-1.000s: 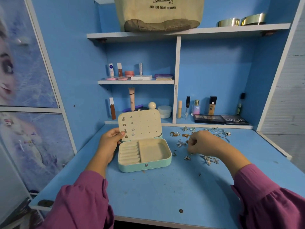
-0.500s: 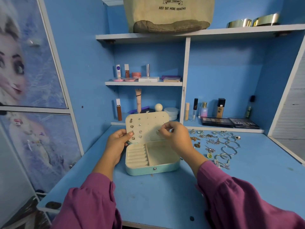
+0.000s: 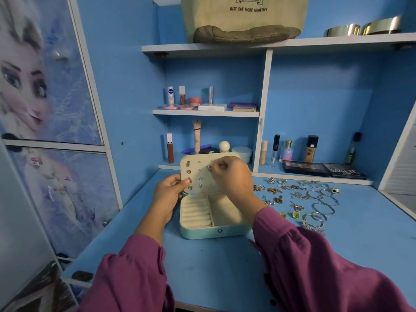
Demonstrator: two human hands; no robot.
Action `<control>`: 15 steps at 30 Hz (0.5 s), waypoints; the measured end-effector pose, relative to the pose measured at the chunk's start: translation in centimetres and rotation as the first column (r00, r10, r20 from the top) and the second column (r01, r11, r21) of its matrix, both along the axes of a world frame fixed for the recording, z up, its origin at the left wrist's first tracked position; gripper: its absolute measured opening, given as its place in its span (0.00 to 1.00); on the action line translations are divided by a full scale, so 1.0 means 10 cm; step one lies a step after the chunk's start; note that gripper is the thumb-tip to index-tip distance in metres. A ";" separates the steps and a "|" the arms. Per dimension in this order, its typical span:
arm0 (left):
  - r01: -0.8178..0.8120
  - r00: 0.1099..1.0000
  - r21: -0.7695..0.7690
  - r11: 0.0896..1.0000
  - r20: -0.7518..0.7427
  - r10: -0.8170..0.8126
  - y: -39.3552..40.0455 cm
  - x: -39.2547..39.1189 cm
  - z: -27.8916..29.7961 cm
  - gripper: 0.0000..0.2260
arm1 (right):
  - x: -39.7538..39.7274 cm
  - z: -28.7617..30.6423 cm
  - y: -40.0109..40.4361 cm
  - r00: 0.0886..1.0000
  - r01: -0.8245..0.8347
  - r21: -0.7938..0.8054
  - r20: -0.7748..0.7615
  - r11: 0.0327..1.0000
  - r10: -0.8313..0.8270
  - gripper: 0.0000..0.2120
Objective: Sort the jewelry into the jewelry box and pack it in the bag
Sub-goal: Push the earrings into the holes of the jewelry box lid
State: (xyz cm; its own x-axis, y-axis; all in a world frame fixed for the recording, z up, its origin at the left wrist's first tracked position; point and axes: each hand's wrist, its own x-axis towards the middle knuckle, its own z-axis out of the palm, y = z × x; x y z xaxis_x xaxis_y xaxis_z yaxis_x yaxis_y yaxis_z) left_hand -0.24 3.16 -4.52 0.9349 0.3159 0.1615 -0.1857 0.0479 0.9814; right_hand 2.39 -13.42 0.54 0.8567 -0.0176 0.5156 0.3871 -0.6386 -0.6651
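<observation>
Pinching a small earring [image 3: 209,168] against the raised lid [image 3: 203,174], the right hand [image 3: 233,177] works while the left hand [image 3: 170,192] grips the lid's left edge of the open jewelry box [image 3: 213,230] on the blue desk [image 3: 225,273], loose jewelry [image 3: 299,199] just right, bag [image 3: 244,18] on the top shelf.

Both arms in loose magenta-purple sleeves [image 3: 315,266], fabric gathered into soft folds at the cuffs; hands bare, no rings visible.

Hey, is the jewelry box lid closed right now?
No, the jewelry box lid stands upright and open, steadied by the left hand, while the right hand works at its earring panel.
</observation>
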 end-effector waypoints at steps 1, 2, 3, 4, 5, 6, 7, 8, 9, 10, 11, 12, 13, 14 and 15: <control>0.002 1.000 0.001 1.000 0.001 -0.002 0.00 0.00 0.00 0.05 | 0.00 0.00 0.00 1.000 -0.001 -0.012 0.001 1.000 0.001 0.08; 0.002 1.000 0.002 1.000 0.003 -0.002 0.00 0.00 0.00 0.05 | -0.01 0.00 0.00 1.000 -0.001 -0.021 0.001 1.000 0.001 0.09; 0.002 1.000 0.003 1.000 0.004 -0.002 0.00 0.00 0.01 0.05 | -0.01 0.00 -0.01 1.000 -0.002 -0.030 0.003 1.000 0.002 0.09; 0.002 1.000 0.005 1.000 0.003 -0.002 0.00 -0.01 0.01 0.05 | -0.01 0.00 -0.01 1.000 -0.004 -0.040 0.003 0.999 0.004 0.09; 0.002 1.000 0.006 1.000 0.003 -0.002 -0.01 -0.01 0.01 0.05 | -0.01 0.00 0.00 1.000 -0.006 -0.052 0.006 0.999 0.007 0.10; 0.001 1.000 0.008 1.000 0.002 -0.001 0.00 -0.01 0.01 0.05 | -0.01 0.01 0.00 1.000 -0.009 -0.064 0.007 0.998 0.010 0.10; 0.001 1.000 0.009 1.000 0.001 -0.001 0.00 -0.01 0.01 0.05 | -0.01 0.01 0.00 1.000 -0.011 -0.075 0.007 0.997 0.011 0.10; 0.001 1.000 0.009 1.000 0.000 -0.001 0.00 -0.01 0.01 0.05 | -0.01 0.02 0.01 1.000 -0.010 -0.088 0.008 0.996 0.011 0.10; 0.001 1.000 0.007 1.000 0.001 -0.001 0.00 -0.01 0.01 0.05 | -0.02 0.03 0.01 1.000 -0.008 -0.102 0.010 0.995 0.009 0.09; 0.001 1.000 0.007 1.000 0.002 -0.001 0.00 -0.02 0.01 0.05 | -0.03 0.04 0.01 1.000 -0.004 -0.116 0.013 0.993 0.006 0.09; -0.001 1.000 0.007 1.000 0.005 0.001 -0.01 -0.02 0.02 0.05 | -0.03 0.05 0.01 1.000 0.001 -0.129 0.014 0.992 0.001 0.10; -0.003 1.000 0.011 1.000 0.006 0.003 -0.02 -0.03 0.02 0.05 | -0.04 0.06 0.01 1.000 0.007 -0.140 0.013 0.990 -0.005 0.10; -0.005 1.000 0.014 1.000 0.008 0.005 -0.02 -0.03 0.03 0.05 | -0.05 0.07 0.01 1.000 0.010 -0.146 0.012 0.989 -0.009 0.10; -0.004 1.000 0.012 1.000 0.009 0.004 -0.03 -0.04 0.03 0.05 | -0.05 0.07 0.01 1.000 0.011 -0.148 0.013 0.989 -0.009 0.09; -0.002 1.000 0.011 1.000 0.010 0.002 -0.03 -0.04 0.03 0.05 | -0.05 0.08 0.01 1.000 0.010 -0.146 0.020 0.989 -0.007 0.09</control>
State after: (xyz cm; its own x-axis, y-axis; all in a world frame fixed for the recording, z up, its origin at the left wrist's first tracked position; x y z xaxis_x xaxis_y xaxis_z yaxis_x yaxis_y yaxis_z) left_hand -0.65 2.89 -4.20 0.9326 0.3158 0.1746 -0.1960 0.0372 0.9799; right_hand 1.89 -13.36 1.30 0.8465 0.0520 0.5299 0.3934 -0.7316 -0.5567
